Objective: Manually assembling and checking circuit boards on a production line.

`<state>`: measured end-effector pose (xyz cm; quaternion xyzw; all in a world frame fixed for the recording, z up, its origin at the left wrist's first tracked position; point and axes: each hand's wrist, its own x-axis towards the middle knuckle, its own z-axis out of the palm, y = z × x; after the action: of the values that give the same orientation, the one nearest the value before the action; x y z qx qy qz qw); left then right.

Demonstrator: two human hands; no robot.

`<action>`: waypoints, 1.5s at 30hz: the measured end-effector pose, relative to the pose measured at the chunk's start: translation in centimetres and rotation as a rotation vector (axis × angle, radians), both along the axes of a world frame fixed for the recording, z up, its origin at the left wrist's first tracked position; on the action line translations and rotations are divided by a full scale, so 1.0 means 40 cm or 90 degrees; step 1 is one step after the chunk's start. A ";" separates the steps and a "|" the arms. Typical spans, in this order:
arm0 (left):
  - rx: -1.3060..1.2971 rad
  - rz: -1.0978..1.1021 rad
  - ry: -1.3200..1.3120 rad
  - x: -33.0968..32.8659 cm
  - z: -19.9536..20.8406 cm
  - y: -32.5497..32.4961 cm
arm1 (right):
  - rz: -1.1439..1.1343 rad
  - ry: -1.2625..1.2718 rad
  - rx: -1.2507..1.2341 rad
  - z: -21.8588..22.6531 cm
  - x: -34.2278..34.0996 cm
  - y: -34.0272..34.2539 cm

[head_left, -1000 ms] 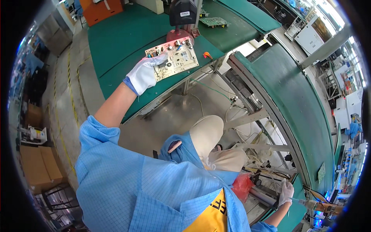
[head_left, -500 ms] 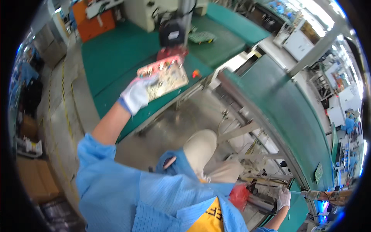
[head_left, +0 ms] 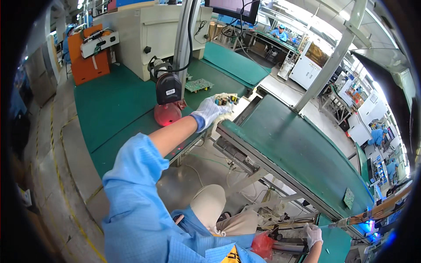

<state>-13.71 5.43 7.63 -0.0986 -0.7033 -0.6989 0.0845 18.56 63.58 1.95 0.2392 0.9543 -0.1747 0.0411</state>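
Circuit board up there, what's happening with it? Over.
Left hand gripping circuit board. Board near green conveyor. Right hand, grip unclear. Black device stands left, apart.

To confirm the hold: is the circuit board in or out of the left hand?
In: the left hand is closed on the circuit board, which juts out past it.

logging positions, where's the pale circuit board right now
In the head view, the pale circuit board is above centre, in the left hand, by the left end of the green conveyor, right of the black scanner.
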 end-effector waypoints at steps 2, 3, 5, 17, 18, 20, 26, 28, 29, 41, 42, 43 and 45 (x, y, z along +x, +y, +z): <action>-0.115 0.146 0.118 -0.215 -0.157 -0.056 | 0.051 -0.038 0.080 -0.037 -0.029 0.058; -0.089 0.193 0.175 -0.297 -0.234 -0.116 | 0.089 -0.025 0.103 -0.016 -0.064 0.038; -0.174 0.228 0.146 -0.302 -0.180 -0.076 | 0.001 -0.096 0.096 0.012 -0.037 -0.003; -0.916 0.121 -0.130 -0.239 -0.093 -0.164 | 0.012 -0.060 0.083 -0.024 -0.024 0.033; -0.926 0.147 -0.140 -0.235 -0.097 -0.161 | 0.055 -0.041 0.106 -0.033 -0.022 0.041; -0.913 0.240 -0.034 -0.208 -0.119 -0.141 | 0.040 -0.054 0.092 -0.034 -0.029 0.034; -0.851 0.198 0.143 -0.128 -0.101 -0.030 | 0.160 0.201 0.170 -0.048 0.047 0.117; -0.853 0.154 0.104 -0.129 -0.068 -0.011 | 0.337 0.113 0.537 0.035 0.129 0.090; -0.878 0.165 0.114 -0.129 -0.063 -0.015 | 0.251 0.112 0.311 0.097 0.140 0.043; -0.736 0.150 0.176 -0.348 -0.154 -0.075 | -0.350 -0.048 0.268 0.180 0.588 0.037; -0.742 0.154 0.239 -0.283 -0.104 -0.005 | -0.366 -0.090 0.203 0.177 0.575 0.002; -0.684 0.108 0.280 -0.204 -0.073 0.074 | -0.343 -0.092 0.225 0.160 0.563 -0.022; -0.587 0.009 0.355 -0.114 -0.076 0.185 | -0.310 -0.094 0.274 0.126 0.531 -0.072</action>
<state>-18.25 12.82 4.60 -0.3029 -0.8886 -0.2644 0.2208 39.80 60.68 6.97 0.4751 0.8787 0.0441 0.0154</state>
